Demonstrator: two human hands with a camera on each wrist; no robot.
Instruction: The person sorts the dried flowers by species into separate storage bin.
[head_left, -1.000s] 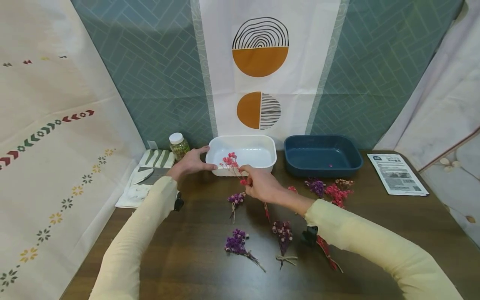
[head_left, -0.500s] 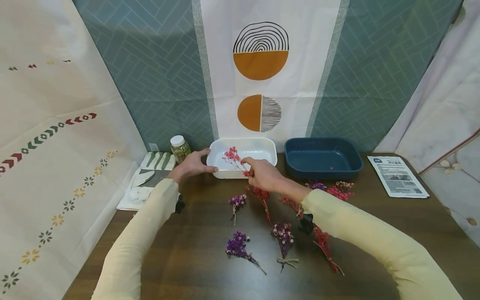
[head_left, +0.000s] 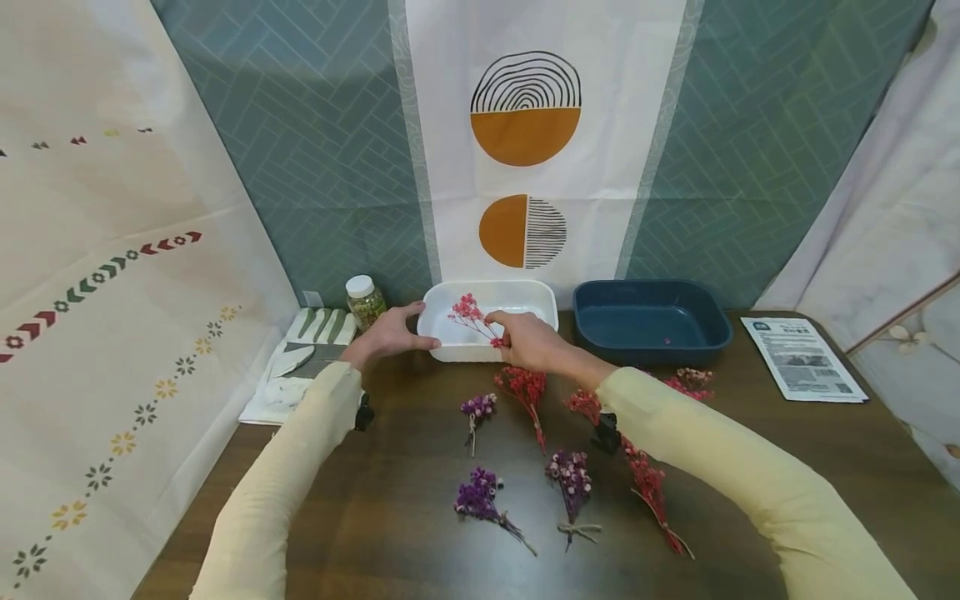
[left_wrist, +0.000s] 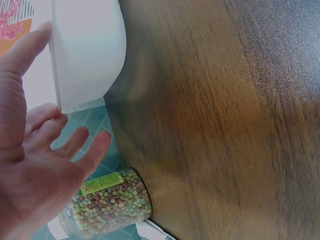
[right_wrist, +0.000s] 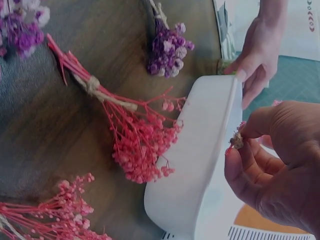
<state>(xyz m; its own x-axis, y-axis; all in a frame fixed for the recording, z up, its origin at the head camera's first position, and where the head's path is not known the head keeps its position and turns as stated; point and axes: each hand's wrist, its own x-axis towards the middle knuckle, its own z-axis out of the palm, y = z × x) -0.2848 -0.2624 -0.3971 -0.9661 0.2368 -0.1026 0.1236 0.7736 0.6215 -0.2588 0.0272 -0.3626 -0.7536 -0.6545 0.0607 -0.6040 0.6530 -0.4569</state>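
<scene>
My left hand [head_left: 392, 333] rests at the left end of the white basin [head_left: 468, 353], thumb and a fingertip touching its rim. In the left wrist view its other fingers [left_wrist: 95, 152] stay spread, off the basin. Between thumb and fingers, my right hand [head_left: 534, 340] pinches a small bunch of pink dried flowers [head_left: 467, 310] by its stem end. The blossoms lean left over the inside of the basin. On the table just before the basin lies a twine-tied red bunch [right_wrist: 142, 142], below the right hand. A small purple bunch [head_left: 478, 406] is left of it.
Near the left hand stands a white-capped jar [head_left: 367, 308] of coloured pellets, beside striped gloves [head_left: 294, 367]. A dark blue basin [head_left: 652, 357] and a printed packet [head_left: 806, 360] are to the right. More purple [head_left: 480, 496] and red bunches [head_left: 651, 487] lie nearer.
My right hand has moved slightly right and tilted the pink flowers lower over the white basin, uncovering the red bunch below. The left hand stays at the rim. The head view has shifted a little.
</scene>
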